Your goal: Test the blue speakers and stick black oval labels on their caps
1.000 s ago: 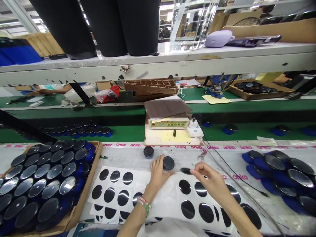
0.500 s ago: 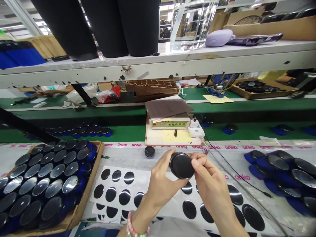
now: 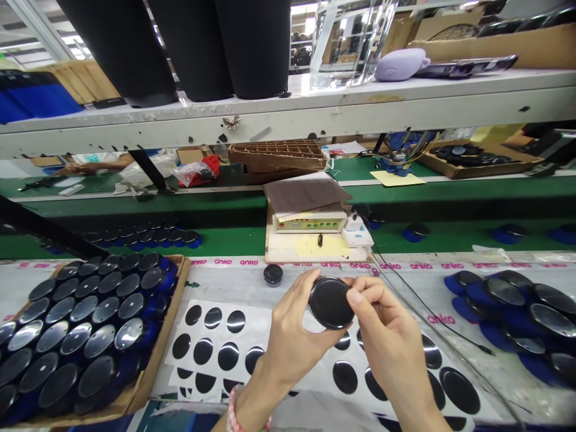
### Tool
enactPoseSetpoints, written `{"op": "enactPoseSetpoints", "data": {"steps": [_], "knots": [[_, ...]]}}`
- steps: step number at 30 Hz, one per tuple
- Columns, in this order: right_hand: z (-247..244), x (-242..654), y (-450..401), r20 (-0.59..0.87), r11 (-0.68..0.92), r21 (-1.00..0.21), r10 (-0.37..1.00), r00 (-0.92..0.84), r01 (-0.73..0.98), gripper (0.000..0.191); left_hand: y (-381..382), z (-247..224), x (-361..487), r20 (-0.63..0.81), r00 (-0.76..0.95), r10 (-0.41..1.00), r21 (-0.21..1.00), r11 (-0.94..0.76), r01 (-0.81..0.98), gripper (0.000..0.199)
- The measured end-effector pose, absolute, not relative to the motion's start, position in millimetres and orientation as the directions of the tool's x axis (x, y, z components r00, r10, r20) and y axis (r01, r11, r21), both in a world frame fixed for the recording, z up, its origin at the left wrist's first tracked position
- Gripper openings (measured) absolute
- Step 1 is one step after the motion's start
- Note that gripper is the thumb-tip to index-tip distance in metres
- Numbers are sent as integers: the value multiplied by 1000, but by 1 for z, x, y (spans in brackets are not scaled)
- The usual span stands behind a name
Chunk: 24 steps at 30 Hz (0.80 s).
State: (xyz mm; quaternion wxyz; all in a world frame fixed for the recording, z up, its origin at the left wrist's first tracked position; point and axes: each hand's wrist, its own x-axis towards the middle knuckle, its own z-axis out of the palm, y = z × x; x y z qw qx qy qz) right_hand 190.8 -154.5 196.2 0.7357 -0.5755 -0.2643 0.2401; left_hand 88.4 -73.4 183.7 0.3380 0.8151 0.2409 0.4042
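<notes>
Near the middle of the bench, my left hand is wrapped round the left side of a round black-topped part. The fingers of my right hand are pinched on that part's right edge, with the thumb on its rim. Beneath both hands lie white sheets bearing round black glossy stickers. A small black round piece stands on the bench just beyond my left hand. The underside of the held part is hidden by my fingers.
At the left, a cardboard tray holds rows of blue parts with black tops. More blue parts are heaped at the right. Behind, a control box and green conveyor carrying parts sit below a white shelf. A cable crosses the right side.
The held part has tilted slightly, its black face turned a little more toward the camera. Parts on the green conveyor have shifted slightly left.
</notes>
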Motion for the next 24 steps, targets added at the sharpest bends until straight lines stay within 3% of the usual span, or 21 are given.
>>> {"op": "enactPoseSetpoints", "data": {"steps": [14, 18, 21, 24], "knots": [[206, 182, -153, 223, 181, -973, 586, 779, 142, 21, -71, 183, 84, 604, 527, 597, 653, -750, 101, 68], [196, 188, -148, 174, 170, -981, 594, 786, 89, 26, -76, 179, 81, 622, 512, 592, 646, -758, 91, 69], [183, 193, -141, 70, 104, -994, 595, 801, 9, 39, -63, 167, 83, 540, 570, 619, 688, -715, 125, 68], [167, 203, -145, -5, -44, -999, 561, 828, 25, 38, -4, 149, 83, 307, 546, 780, 676, -582, 452, 64]]}}
